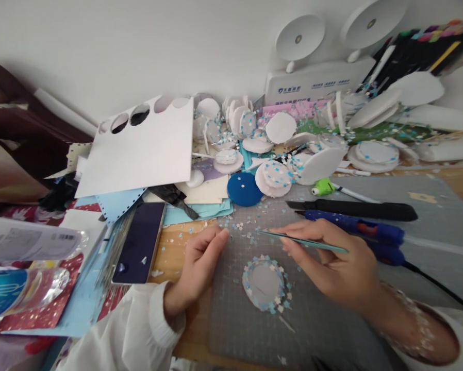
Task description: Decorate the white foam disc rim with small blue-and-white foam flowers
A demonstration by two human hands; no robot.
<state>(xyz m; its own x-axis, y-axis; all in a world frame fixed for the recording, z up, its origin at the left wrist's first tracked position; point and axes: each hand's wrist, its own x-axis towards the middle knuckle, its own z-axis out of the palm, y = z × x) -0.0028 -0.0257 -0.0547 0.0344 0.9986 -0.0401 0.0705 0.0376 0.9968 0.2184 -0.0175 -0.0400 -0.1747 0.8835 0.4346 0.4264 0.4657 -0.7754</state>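
My right hand pinches a thin teal pair of tweezers, its tip pointing left over scattered confetti on the grey cutting mat. Just below the tip lies a round white disc rimmed with small blue and white flower bits. My left hand rests at the mat's left edge, fingers curled loosely together, holding nothing that I can see.
A blue glue gun and a black knife lie behind my right hand. A phone sits left. A blue disc, several white foam discs, a punched white sheet and paper clutter fill the back.
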